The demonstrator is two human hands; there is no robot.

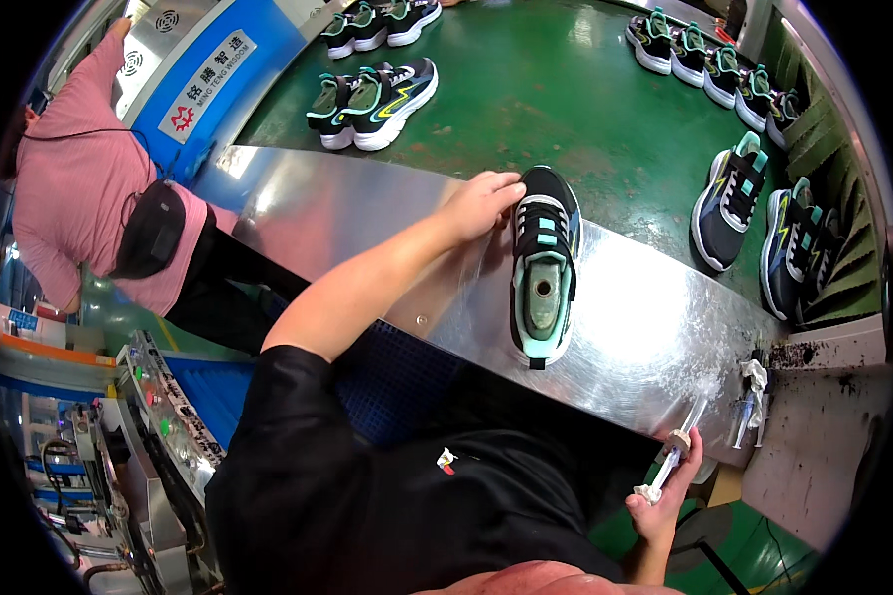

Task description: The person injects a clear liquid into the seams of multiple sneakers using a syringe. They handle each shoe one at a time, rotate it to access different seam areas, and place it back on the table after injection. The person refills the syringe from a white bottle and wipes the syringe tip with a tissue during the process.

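A black sneaker (544, 238) with mint-green lining, grey laces and a white sole stands on the metal ledge, toe pointing away from me. A green shoe last with a round hole fills its opening. My left hand (478, 206) grips the shoe at the left of its toe, the far fingers partly hidden. Low at the right, my right hand (673, 486) is closed round a clear syringe (672, 458) with whitish, crusty residue on it. The tip of the syringe points up toward the ledge, apart from the shoe.
Matching sneakers (392, 104) stand in groups on the green conveyor belt (566, 109), with more (729, 203) at right. A second syringe (751, 397) lies by the ledge's right end. At left, a co-worker in a pink shirt (99, 198) stands beside a blue-and-white machine (218, 79).
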